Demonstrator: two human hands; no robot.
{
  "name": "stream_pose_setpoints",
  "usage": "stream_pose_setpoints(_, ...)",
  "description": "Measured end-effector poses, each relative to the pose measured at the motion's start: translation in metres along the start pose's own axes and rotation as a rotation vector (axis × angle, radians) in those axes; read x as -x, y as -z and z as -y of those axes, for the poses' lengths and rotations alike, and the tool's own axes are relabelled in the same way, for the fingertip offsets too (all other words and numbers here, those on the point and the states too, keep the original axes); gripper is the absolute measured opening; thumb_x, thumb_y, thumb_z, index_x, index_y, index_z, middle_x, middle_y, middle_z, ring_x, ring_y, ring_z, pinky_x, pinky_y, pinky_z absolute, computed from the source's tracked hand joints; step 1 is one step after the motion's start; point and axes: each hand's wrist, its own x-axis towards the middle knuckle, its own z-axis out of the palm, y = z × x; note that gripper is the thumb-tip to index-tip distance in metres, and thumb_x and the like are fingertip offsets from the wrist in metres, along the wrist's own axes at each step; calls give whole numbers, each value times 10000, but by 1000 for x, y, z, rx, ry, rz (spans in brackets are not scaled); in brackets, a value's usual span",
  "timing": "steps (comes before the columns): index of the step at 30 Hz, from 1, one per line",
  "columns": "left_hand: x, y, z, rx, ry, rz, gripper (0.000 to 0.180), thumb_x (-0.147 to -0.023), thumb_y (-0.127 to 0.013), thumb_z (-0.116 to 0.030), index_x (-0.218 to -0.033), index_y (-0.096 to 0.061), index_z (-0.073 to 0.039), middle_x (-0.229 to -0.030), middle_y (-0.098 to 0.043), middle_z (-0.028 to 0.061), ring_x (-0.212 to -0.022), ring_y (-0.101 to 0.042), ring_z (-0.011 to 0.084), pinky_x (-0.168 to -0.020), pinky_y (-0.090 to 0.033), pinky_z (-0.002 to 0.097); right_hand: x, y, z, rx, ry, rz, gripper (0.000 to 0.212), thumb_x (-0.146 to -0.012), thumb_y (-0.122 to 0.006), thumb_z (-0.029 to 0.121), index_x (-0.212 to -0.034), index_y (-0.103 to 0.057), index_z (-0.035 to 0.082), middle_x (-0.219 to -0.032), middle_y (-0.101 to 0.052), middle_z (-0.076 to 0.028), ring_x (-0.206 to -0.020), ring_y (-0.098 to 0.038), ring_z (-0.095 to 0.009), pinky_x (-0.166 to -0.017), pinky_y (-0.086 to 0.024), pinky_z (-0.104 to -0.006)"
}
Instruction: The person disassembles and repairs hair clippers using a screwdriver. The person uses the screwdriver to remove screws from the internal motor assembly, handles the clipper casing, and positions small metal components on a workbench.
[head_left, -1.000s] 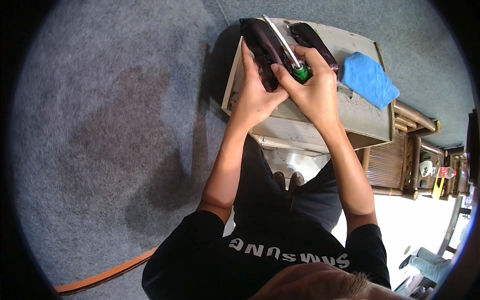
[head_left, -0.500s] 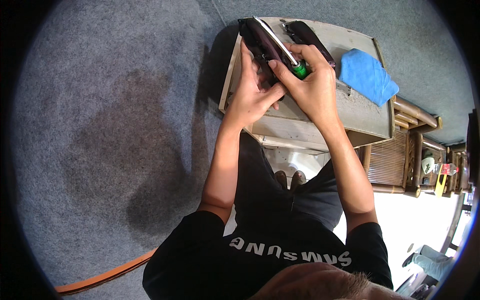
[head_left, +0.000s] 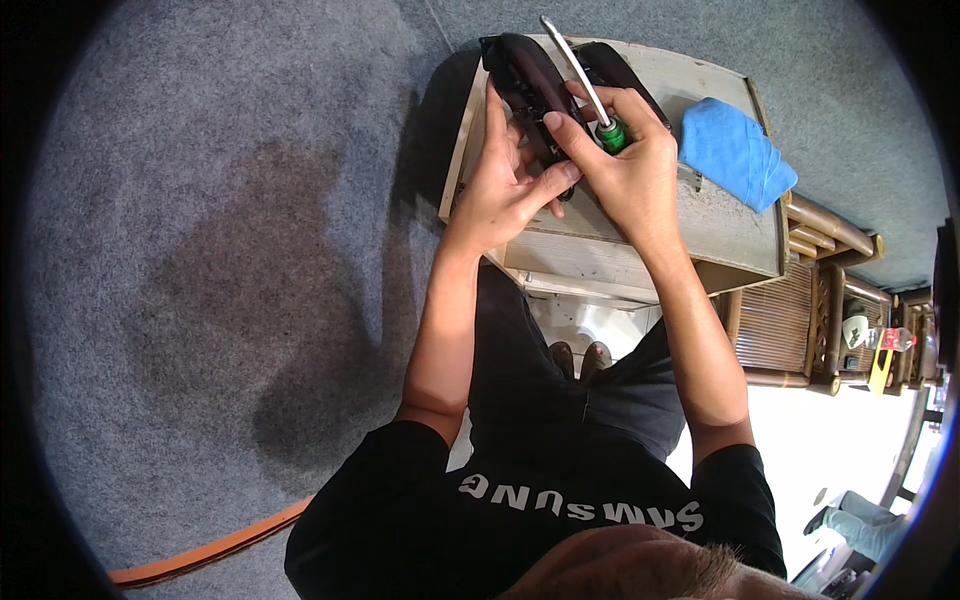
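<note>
So the housing [head_left: 532, 75], a long dark glossy piece, is up in both hands over the far left part of the worktop [head_left: 710, 78]. Left hand [head_left: 497, 198] has it from the left side, fingers curled against it, thumb across its near end. Right hand [head_left: 640, 185] is wrapped round the screwdriver [head_left: 575, 70], green handle tucked in by the index finger, and the thumb of that same hand rests on the housing. The shaft points away and slants a bit left, and its tip looks clear of the housing.

There's a second housing [head_left: 617, 70], just as dark, on the worktop right beside the screwdriver, partly hidden by the right hand. Further right lies a blue cloth [head_left: 735, 150], folded over. Off to the right is a bamboo bench [head_left: 775, 315], with a clear and red bottle [head_left: 898, 340] beyond it, and grey carpet [head_left: 230, 230] covers the left side
</note>
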Motion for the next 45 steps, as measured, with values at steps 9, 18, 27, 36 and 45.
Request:
stream_pose_setpoints(9,0,4,0,45,14,5,1219,-970,-756,-87,-1637,260,-168,-1428,-477,217,-1162,-624,231,-613,-642,271,0,0,-4,-14,-10,37,402,-819,-898,272,-1097,-772,10,-918,-715,-125,-807,-699,-239,-733,-554,-365)
stream_pose_setpoints(18,-1,2,-1,45,6,-20,1257,-933,-799,-83,-1650,230,-169,-1494,-449,229,-1185,-626,244,-608,-636,264,0,1,-3,-68,-107,98,451,-807,-909,287,-1131,-758,13,-918,-713,-113,-816,-690,-208,-743,-556,-359)
stream_pose_setpoints(27,1,-2,1,40,-49,-80,1181,-917,-799,-43,-1687,90,-154,-1388,-563,195,-1110,-663,212,-592,-622,253,0,4,0,-112,-151,172,444,-888,-861,319,-1175,-737,4,-959,-748,-135,-860,-720,-185,-773,-562,-351)
stream_pose_setpoints(36,-1,2,0,45,-3,-56,1274,-910,-826,-95,-1661,200,-163,-1418,-522,210,-1112,-658,229,-596,-630,259,1,3,4,-107,-220,171,401,-940,-801,309,-1189,-737,1,-920,-769,-126,-759,-722,-162,-676,-552,-325)
stream_pose_setpoints(45,-1,0,0,38,-21,-75,1291,-903,-835,-95,-1657,212,-161,-1411,-538,220,-1116,-663,234,-594,-631,260,1,2,-3,-85,-243,162,463,-874,-849,363,-1021,-763,-67,-765,-736,-133,-688,-691,-146,-618,-537,-326)
